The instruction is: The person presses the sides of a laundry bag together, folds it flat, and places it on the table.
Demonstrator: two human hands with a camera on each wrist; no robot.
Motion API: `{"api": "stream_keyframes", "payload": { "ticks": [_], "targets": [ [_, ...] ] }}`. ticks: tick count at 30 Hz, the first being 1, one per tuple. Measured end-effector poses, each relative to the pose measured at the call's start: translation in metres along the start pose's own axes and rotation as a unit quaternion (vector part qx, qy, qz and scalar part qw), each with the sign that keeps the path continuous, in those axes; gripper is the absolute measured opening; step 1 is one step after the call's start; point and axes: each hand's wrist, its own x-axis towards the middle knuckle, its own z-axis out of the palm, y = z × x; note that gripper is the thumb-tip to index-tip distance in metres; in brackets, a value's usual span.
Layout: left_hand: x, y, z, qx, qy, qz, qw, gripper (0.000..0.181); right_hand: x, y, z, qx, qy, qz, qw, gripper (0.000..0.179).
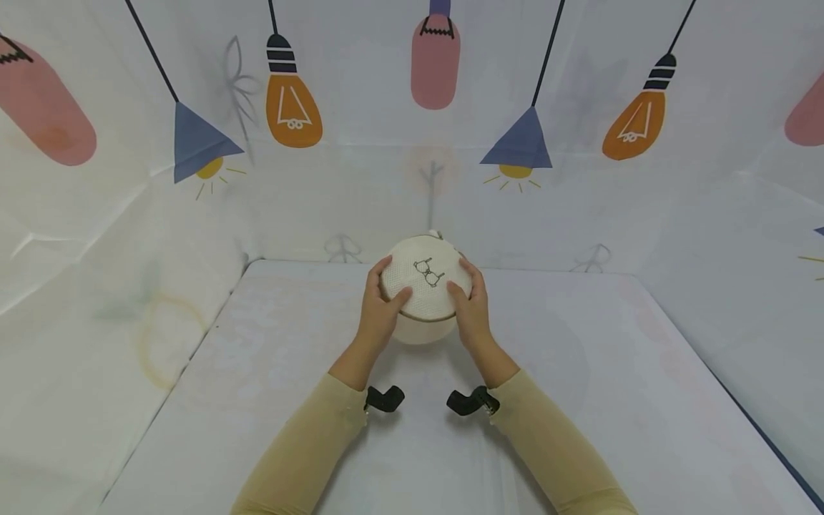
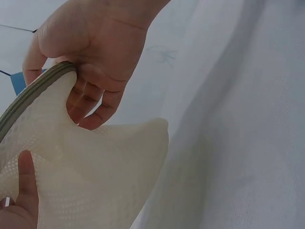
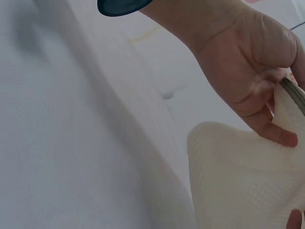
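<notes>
A round cream mesh laundry bag (image 1: 428,297) is held up over the far middle of the table, its flat top tilted toward me. A small black line drawing (image 1: 428,272) marks that top, and an olive-grey zipper (image 2: 35,95) runs round its edge. My left hand (image 1: 381,304) grips the left rim, thumb on the top and fingers round the side. On the opposite rim my right hand (image 1: 473,307) holds on in the same way. Soft mesh wall (image 3: 238,171) bulges below the zipper in the right wrist view.
The white-covered table (image 1: 309,329) ends at a back wall cloth (image 1: 373,179) printed with lamps and bulbs. Similar cloth hangs on both sides. Black wrist mounts (image 1: 386,399) stick inward from the sleeves.
</notes>
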Motion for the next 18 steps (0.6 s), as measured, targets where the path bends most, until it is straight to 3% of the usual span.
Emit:
{"api": "stream_keyframes", "payload": {
  "ticks": [10,18],
  "targets": [
    [0.000,0.006,-0.006,-0.048,-0.004,-0.014,0.9987,0.070,0.007,0.000,-0.007,-0.022,-0.018,0.011,0.9995,0.057],
    [0.000,0.010,-0.007,-0.130,-0.021,-0.032,0.9907,0.070,0.010,-0.007,-0.012,0.018,-0.058,0.051,0.9968,0.058]
  ]
}}
